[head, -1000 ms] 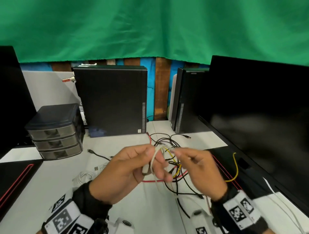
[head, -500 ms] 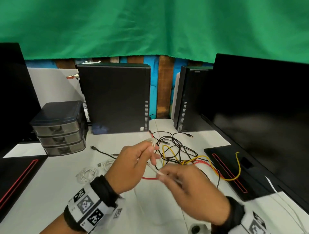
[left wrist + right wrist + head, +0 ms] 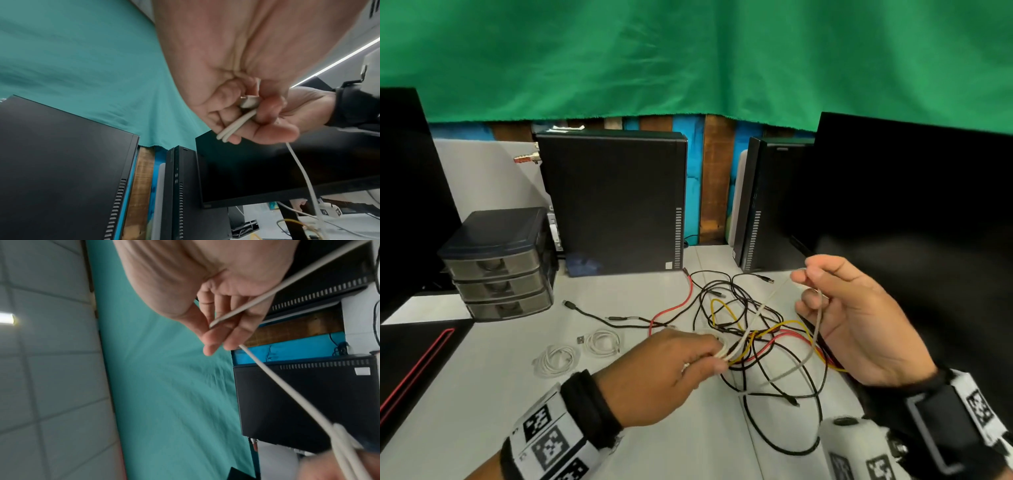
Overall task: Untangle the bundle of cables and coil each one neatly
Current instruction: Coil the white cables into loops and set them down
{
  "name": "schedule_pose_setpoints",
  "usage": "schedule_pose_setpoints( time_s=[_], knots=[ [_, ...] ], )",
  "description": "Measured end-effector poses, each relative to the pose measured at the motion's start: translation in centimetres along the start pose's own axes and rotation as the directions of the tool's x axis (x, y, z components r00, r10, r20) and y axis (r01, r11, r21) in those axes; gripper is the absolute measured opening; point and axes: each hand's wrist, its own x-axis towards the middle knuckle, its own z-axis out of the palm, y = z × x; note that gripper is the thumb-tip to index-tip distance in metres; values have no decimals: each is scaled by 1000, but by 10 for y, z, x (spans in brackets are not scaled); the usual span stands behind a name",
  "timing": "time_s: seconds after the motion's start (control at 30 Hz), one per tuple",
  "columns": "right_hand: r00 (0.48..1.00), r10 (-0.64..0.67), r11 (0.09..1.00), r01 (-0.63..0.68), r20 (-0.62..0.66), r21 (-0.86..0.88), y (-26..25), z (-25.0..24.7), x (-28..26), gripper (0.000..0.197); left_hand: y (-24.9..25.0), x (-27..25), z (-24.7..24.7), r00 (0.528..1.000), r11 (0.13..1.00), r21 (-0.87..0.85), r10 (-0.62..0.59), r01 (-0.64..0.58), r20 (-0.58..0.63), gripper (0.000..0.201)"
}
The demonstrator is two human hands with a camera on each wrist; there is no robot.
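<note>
Over the white tabletop (image 3: 482,394), both hands are raised with one pale grey cable (image 3: 813,339) strung between them. The left hand (image 3: 661,373) has its fingers (image 3: 224,113) curled tight round a few short loops of that cable, with the plug end tucked into the fist; the left wrist view shows two loop ends poking out past the knuckles. From there the cable climbs up and away to the right hand (image 3: 859,322), held higher and further back. That hand's fingers (image 3: 218,331) are only loosely bent, thumb and forefinger pinching the cable near its top while the rest of the strand drops across the open palm and sweeps back down towards the left fist.

Directly beneath and beyond the left fingers lies the tangle of cables (image 3: 743,318): several black leads, a yellow wire (image 3: 726,310) and a red wire (image 3: 681,305) crossing one another, with black loops trailing towards the near edge under the right wrist. Left of the left fingers, two small white coils (image 3: 578,351) sit side by side on the tabletop, well apart from the tangle. Further left stands a dark three-drawer organiser (image 3: 496,267). Behind the tangle are two black computer cases (image 3: 616,202), and a dark monitor (image 3: 914,219) rises behind the right hand.
</note>
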Motion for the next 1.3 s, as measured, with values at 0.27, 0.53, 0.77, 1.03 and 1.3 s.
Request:
schedule_pose_setpoints(
  time_s=[0.27, 0.53, 0.77, 1.03, 1.3],
  knots=[
    [956, -217, 574, 289, 198, -766, -35, 30, 75, 16, 0, 5, -20, 957, 950, -285, -195, 129, -214, 37],
    [762, -428, 216, 608, 486, -764, 18, 68, 22, 23, -15, 4, -51, 801, 724, -650, -522, 232, -295, 37],
    [858, -188, 737, 445, 478, -509, 72, 87, 6, 26, 10, -5, -72, 873, 370, -928, -466, 48, -141, 36],
    [974, 148, 988, -154, 174, 20, 88, 98, 9, 19, 6, 0, -76, 840, -68, -973, -520, -222, -155, 32],
    [944, 329, 929, -318, 32, -190, 112, 62, 16, 16, -1, 0, -85, 716, 30, -896, -591, -442, -373, 33]
  ],
)
